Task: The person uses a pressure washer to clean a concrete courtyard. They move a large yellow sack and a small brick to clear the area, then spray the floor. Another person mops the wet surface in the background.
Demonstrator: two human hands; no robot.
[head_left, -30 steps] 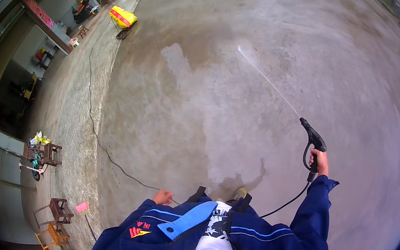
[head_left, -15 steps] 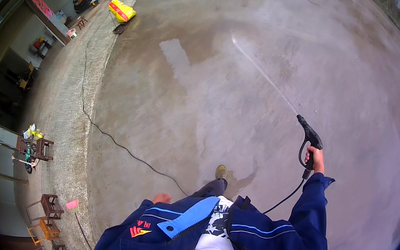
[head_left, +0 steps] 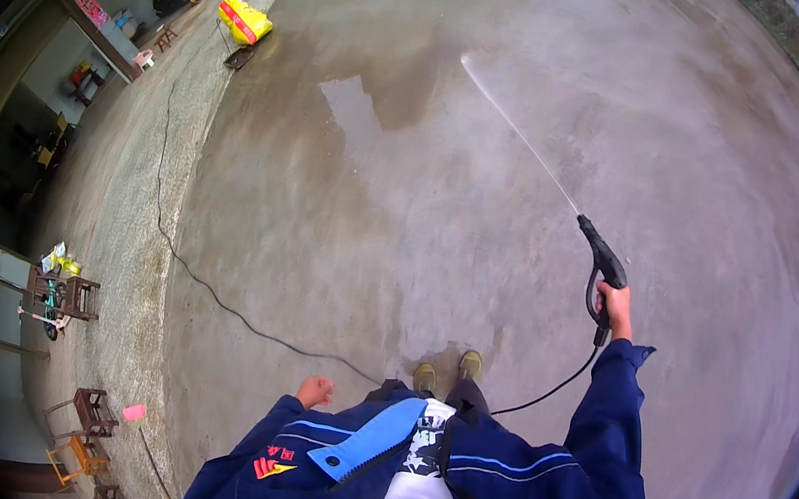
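Nearest to us, at the bottom of the frame, is our open blue jacket [head_left: 529, 489], with our two shoes [head_left: 449, 372] just above it on the wet concrete ground [head_left: 343, 222]. Our left hand [head_left: 314, 392] hangs empty by the jacket at lower centre, its fingers loosely curled and touching nothing. Our right hand [head_left: 617, 308] is raised at centre right, fingers closed round the grip of the black spray gun [head_left: 600, 271] (its hose [head_left: 542, 395] drops from the handle and trails back toward our feet). From the muzzle a thin white water jet [head_left: 521, 134] shoots to the upper middle of the frame and strikes the ground there.

Since a second ago our feet have come into view and closed together beneath us, and the jet now lands beside the pale dry patch [head_left: 362, 108], so the wetted area seems to be spreading that way.

A dark cable [head_left: 212, 291] crosses the ground at left. Farther off, a yellow machine [head_left: 244, 22] sits at upper left, and wooden stools [head_left: 91, 411] stand along the left edge.
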